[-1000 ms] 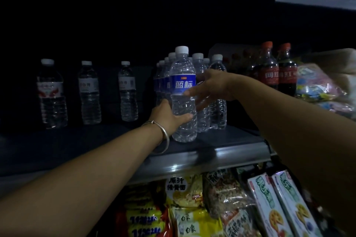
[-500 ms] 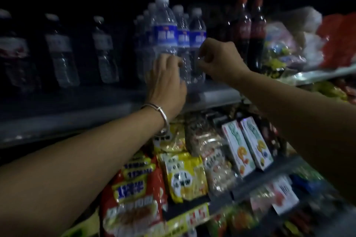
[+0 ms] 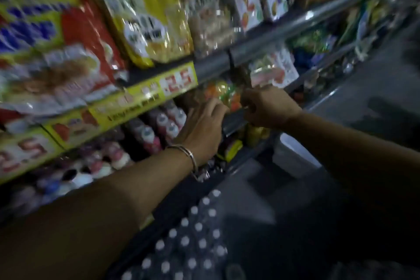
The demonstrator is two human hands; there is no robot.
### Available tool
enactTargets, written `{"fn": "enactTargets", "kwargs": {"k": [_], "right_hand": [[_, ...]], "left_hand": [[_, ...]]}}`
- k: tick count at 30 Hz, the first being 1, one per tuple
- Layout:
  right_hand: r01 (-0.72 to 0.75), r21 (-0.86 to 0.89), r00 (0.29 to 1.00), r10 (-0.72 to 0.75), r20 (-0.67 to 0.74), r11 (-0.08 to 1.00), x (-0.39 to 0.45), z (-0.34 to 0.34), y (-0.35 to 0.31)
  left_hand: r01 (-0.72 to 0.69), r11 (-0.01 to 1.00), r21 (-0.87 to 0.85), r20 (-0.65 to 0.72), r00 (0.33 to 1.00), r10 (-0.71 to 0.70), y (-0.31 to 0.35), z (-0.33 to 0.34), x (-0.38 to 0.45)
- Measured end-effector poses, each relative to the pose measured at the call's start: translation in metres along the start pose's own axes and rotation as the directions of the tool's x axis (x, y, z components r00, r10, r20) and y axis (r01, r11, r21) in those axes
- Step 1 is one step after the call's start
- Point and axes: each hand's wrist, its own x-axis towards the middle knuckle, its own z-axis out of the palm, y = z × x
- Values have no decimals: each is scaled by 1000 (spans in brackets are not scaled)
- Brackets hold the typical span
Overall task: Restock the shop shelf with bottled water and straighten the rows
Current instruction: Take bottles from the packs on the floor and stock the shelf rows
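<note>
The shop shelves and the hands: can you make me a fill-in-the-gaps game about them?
1. The silver bracelet is on the ____ wrist.
2. The yellow price strip shows the number ____.
3. The caps on the pack of water bottles at the bottom are ____.
4. Both hands, left hand and right hand, hold ____ bottles.

Missing words: left; 2.5; white; no

White-capped water bottles (image 3: 191,241); yellow price strip (image 3: 141,100), red numerals.
</note>
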Motion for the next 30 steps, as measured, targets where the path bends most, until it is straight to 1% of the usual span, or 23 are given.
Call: {"fn": "enactTargets", "kwargs": {"k": [2, 3, 5, 7, 10, 13, 16, 18, 21, 23, 26, 30], "right_hand": [[-28, 32, 999, 27, 29, 999, -18, 68, 14], [-45, 40, 996, 42, 77, 998, -25, 101, 20], [-95, 7, 972, 91, 219, 995, -41, 167, 30], [-139, 24, 941, 125, 316, 990, -53, 234, 42], [-192, 64, 890, 146, 432, 979, -67, 331, 52], [-222, 114, 848, 134, 513, 968, -73, 419, 59], [-268, 181, 831, 132, 541, 946, -76, 495, 64], [-300, 194, 812, 143, 566, 934, -76, 539, 67], [-373, 242, 799, 178, 575, 896, -75, 596, 70], [-407, 259, 804, 208, 557, 876, -72, 627, 73], [-420, 307, 831, 226, 508, 854, -66, 658, 75], [-459, 412, 849, 250, 466, 787, -62, 673, 74]], "left_hand": [[22, 998, -61, 98, 995, -16, -14, 61, -21], [46, 995, -92, 139, 990, -33, -21, 91, -32], [111, 986, -126, 229, 970, -80, -34, 149, -52], [155, 979, -130, 306, 946, -109, -48, 203, -70], [229, 966, -119, 364, 916, -172, -75, 277, -93], [288, 957, -34, 422, 872, -247, -106, 347, -113], [344, 939, -2, 454, 837, -306, -133, 408, -131], [363, 932, 14, 475, 818, -326, -147, 441, -139], [380, 924, 43, 488, 799, -352, -165, 480, -144], [399, 916, 49, 490, 789, -371, -176, 499, -144], [413, 909, 53, 475, 791, -387, -187, 518, -142], [411, 910, 61, 484, 785, -387, -195, 532, -144]]}}
